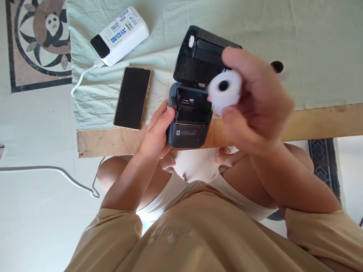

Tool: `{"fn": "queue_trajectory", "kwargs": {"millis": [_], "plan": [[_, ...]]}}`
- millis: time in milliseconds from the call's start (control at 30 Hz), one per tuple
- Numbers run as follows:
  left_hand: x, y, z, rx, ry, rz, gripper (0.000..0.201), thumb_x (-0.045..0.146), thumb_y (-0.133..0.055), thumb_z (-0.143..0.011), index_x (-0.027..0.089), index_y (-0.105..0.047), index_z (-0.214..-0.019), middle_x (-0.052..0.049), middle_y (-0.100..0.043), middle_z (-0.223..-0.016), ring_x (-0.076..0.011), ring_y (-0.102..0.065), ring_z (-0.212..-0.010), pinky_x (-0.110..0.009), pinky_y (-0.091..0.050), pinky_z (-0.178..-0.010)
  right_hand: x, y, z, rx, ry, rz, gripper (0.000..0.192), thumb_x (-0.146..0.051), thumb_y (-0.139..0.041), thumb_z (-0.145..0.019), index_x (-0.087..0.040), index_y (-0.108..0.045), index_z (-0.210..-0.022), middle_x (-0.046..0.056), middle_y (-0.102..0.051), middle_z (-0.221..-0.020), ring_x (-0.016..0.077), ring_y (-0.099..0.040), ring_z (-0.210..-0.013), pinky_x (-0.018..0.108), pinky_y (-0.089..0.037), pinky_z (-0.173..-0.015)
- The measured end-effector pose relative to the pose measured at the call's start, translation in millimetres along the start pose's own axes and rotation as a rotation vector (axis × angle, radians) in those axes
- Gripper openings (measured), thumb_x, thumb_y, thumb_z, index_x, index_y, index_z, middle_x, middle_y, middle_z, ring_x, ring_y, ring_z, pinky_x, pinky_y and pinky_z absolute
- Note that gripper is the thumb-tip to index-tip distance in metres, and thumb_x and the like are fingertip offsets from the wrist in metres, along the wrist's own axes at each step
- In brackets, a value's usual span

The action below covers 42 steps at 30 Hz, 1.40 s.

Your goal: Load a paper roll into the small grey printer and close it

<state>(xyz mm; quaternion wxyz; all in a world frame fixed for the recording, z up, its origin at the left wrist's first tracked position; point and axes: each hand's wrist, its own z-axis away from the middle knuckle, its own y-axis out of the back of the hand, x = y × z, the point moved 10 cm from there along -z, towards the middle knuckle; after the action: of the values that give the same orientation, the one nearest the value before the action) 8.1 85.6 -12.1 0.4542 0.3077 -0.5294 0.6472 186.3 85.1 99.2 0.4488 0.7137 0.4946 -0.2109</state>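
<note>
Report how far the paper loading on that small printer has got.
Done: the printer's lid is open and its paper bay looks bare. In hand: the left hand steadies the printer; the right hand holds a paper roll above it. Left: roll not seated, lid not shut.

The power bank bears blue Chinese characters; the printer labels are too small to read.

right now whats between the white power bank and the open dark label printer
In the head view, only pale green cloth lies between power bank and printer; the black phone sits below that stretch.
</note>
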Motion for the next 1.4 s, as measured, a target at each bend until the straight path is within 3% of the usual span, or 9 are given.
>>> {"fn": "queue_trajectory", "kwargs": {"millis": [167,367,533,633,833,967,1067,1200,1400], "plan": [[3.0,1.5,0.9,-0.013,-0.023,0.005,0.040,0.062,-0.081,-0.096,0.025,-0.078,-0.111,-0.007,-0.083,-0.117,-0.0348,-0.074,-0.140,-0.039,-0.068,-0.102,-19.0,-21.6,-1.7,-0.022,0.204,0.169,0.046,-0.013,-0.056,-0.089,-0.034,-0.063,-0.130,-0.004,-0.083,-0.115,0.0194,-0.078,-0.094,0.034,-0.061,-0.079],[5.5,3.7,0.8,0.012,-0.027,-0.061,0.044,0.066,-0.084,-0.092,0.024,-0.076,-0.102,-0.007,-0.083,-0.114,-0.0329,-0.077,-0.131,-0.035,-0.066,-0.086,-17.0,-26.4,1.1,0.016,0.280,0.343,0.032,-0.015,-0.060,-0.095,-0.031,-0.069,-0.122,-0.002,-0.088,-0.108,0.0198,-0.080,-0.088,0.033,-0.058,-0.071],[6.2,0.4,0.5,-0.021,-0.027,-0.019,0.040,0.060,-0.084,-0.094,0.022,-0.078,-0.106,-0.007,-0.084,-0.111,-0.0326,-0.079,-0.130,-0.035,-0.067,-0.091,-16.2,-25.8,3.0,0.057,0.293,0.424,0.028,-0.019,-0.063,-0.099,-0.029,-0.077,-0.120,0.004,-0.083,-0.119,0.0181,-0.079,-0.096,0.031,-0.059,-0.072],[4.4,1.7,1.2,-0.015,-0.021,0.006,0.037,0.057,-0.083,-0.097,0.023,-0.081,-0.112,-0.005,-0.083,-0.104,-0.0297,-0.081,-0.124,-0.033,-0.067,-0.091,-11.6,-29.6,0.0,-0.002,0.244,0.486,0.030,-0.017,-0.062,-0.102,-0.034,-0.078,-0.122,0.001,-0.083,-0.113,0.0161,-0.078,-0.090,0.030,-0.058,-0.071],[6.2,3.6,0.5,-0.008,-0.061,0.017,0.036,0.058,-0.085,-0.097,0.024,-0.083,-0.107,-0.002,-0.081,-0.097,-0.0225,-0.082,-0.105,-0.026,-0.061,-0.071,3.8,-39.8,-1.8,-0.235,0.197,0.478,0.025,-0.025,-0.055,-0.110,-0.033,-0.077,-0.119,0.001,-0.084,-0.122,0.0199,-0.081,-0.107,0.033,-0.062,-0.076],[5.1,-2.9,-0.4,-0.068,-0.042,0.014,0.039,0.060,-0.085,-0.095,0.023,-0.082,-0.106,-0.006,-0.084,-0.107,-0.0302,-0.082,-0.117,-0.031,-0.063,-0.075,4.5,-34.2,-0.4,-0.185,0.179,0.428,0.033,-0.033,-0.045,-0.119,-0.033,-0.077,-0.120,0.001,-0.085,-0.110,0.0195,-0.081,-0.096,0.034,-0.061,-0.077],[5.4,-2.1,-0.6,-0.064,-0.044,0.030,0.037,0.058,-0.085,-0.094,0.023,-0.081,-0.108,-0.007,-0.085,-0.108,-0.0327,-0.082,-0.123,-0.031,-0.062,-0.072,-5.6,-19.0,-2.8,-0.020,0.161,0.412,0.035,-0.031,-0.044,-0.118,-0.033,-0.079,-0.116,0.002,-0.083,-0.095,0.0200,-0.079,-0.083,0.036,-0.063,-0.074],[2.0,-1.7,-1.7,-0.068,-0.011,0.042,0.039,0.060,-0.086,-0.093,0.024,-0.081,-0.108,-0.007,-0.085,-0.106,-0.0330,-0.081,-0.122,-0.033,-0.063,-0.075,-41.0,1.3,0.2,0.182,0.352,0.329,0.023,-0.017,-0.058,-0.108,-0.031,-0.077,-0.105,-0.002,-0.081,-0.083,0.0175,-0.073,-0.066,0.035,-0.061,-0.063],[9.1,0.8,-1.9,-0.015,-0.043,0.093,0.043,0.063,-0.090,-0.086,0.024,-0.079,-0.102,-0.001,-0.075,-0.087,-0.0230,-0.079,-0.097,-0.030,-0.059,-0.076,-50.9,-23.7,13.9,0.016,0.433,0.250,0.025,-0.006,-0.065,-0.097,-0.030,-0.066,-0.103,-0.008,-0.080,-0.085,0.0134,-0.075,-0.073,0.030,-0.059,-0.064]]}}
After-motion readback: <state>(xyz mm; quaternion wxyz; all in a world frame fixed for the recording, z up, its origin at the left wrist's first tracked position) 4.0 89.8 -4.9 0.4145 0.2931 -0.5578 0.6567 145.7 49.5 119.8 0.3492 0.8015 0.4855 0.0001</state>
